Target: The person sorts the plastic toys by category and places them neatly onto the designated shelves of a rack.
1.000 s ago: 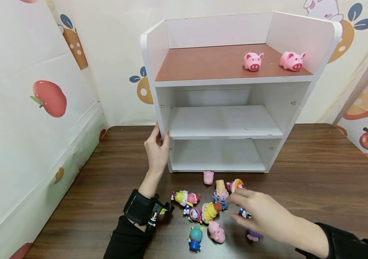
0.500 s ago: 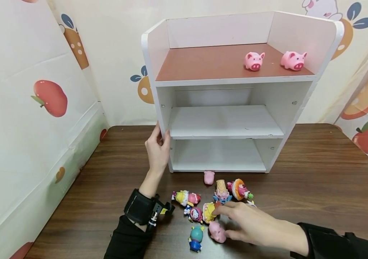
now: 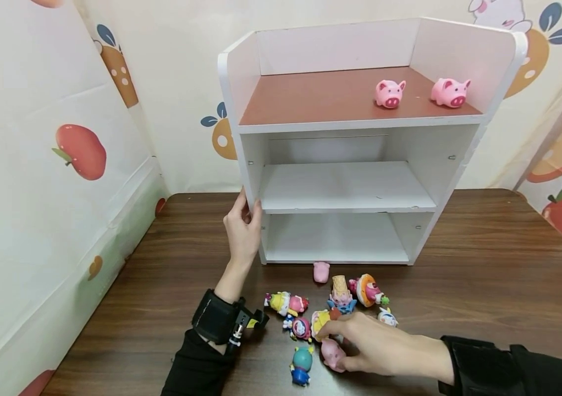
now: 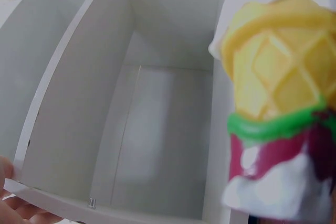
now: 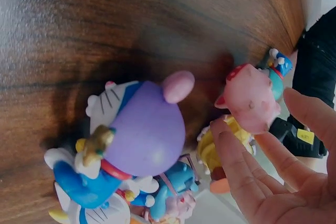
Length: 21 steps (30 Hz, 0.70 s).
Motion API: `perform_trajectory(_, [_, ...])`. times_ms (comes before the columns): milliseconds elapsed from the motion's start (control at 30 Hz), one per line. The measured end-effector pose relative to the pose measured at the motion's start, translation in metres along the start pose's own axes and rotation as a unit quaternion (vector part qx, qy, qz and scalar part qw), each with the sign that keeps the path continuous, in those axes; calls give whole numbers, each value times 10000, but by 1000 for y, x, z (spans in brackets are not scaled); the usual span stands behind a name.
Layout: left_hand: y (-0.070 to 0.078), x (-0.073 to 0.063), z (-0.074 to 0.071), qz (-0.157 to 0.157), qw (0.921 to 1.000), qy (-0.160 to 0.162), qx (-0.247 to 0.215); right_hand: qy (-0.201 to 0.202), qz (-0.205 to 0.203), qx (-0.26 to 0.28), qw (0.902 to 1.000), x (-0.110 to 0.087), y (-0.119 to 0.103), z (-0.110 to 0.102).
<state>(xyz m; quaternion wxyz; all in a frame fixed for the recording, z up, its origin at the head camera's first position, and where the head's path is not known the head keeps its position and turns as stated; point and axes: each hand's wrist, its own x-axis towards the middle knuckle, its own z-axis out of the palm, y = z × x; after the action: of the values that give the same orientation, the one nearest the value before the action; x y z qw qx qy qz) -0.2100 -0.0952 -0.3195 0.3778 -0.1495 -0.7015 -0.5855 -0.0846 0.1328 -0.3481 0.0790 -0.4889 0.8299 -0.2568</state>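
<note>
My left hand (image 3: pixel 242 231) grips the left side panel of a white shelf unit (image 3: pixel 340 212), its thumb at the front edge and its fingers on the outer side. My right hand (image 3: pixel 372 344) reaches over the loose figurines, thumb and fingers spread on either side of a pink pig figurine (image 3: pixel 331 353). In the right wrist view, that pink pig (image 5: pixel 251 100) lies between the thumb and the fingers, which do not close on it. Beside it, a yellow-dressed figurine (image 3: pixel 319 322) is partly covered by the fingers. A figurine with a purple head (image 5: pixel 149 132) lies under the wrist.
Two pink pigs (image 3: pixel 389 94) stand on the brown top shelf (image 3: pixel 310 99). Several other figurines lie on the wooden table (image 3: pixel 202 247), among them a teal-headed one (image 3: pixel 302 360) and one with an orange ring (image 3: pixel 367 290). A small pink piece (image 3: pixel 321 271) sits before the shelf.
My right hand has moved left and down from above the right-hand figurines to the pink pig, uncovering the orange-ringed and white figurines. My left hand stays on the shelf panel.
</note>
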Motion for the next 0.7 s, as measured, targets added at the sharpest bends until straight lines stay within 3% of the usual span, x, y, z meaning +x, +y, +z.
perform_trajectory(167, [-3, -1, 0, 56, 10000, 14, 28, -177, 217, 253, 9993, 2, 1, 2])
perform_trajectory(567, [-2, -1, 0, 31, 10000, -21, 36, 217, -127, 576, 9980, 0, 4, 8])
perform_trajectory(700, [-3, -1, -1, 47, 10000, -20, 46, 239, -39, 630, 9977, -1, 6, 8])
